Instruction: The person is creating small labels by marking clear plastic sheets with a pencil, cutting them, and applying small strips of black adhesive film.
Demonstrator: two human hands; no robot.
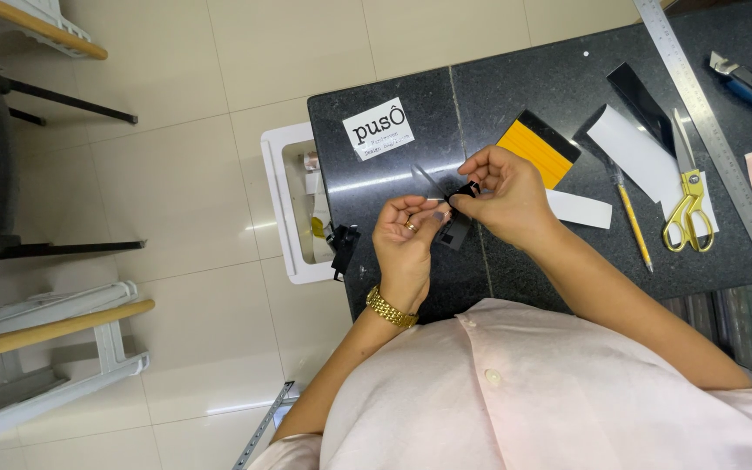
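Black counter point(393, 187) carries scissors point(688, 209) and pencil point(633, 222). Left hand point(406, 239) and right hand point(502, 193) each pinch the black strip point(456, 228).

The person wore a pale pink button-front shirt point(515, 392) with one round button visible. The left hand point(404, 244) carried a gold ring, with a gold link watchband on its wrist. The right hand point(506, 196) was unadorned

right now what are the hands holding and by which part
Both hands pinch one small black piece over the dark table: the right hand grips its upper end, the left hand its lower edge. What the piece is cannot be told.
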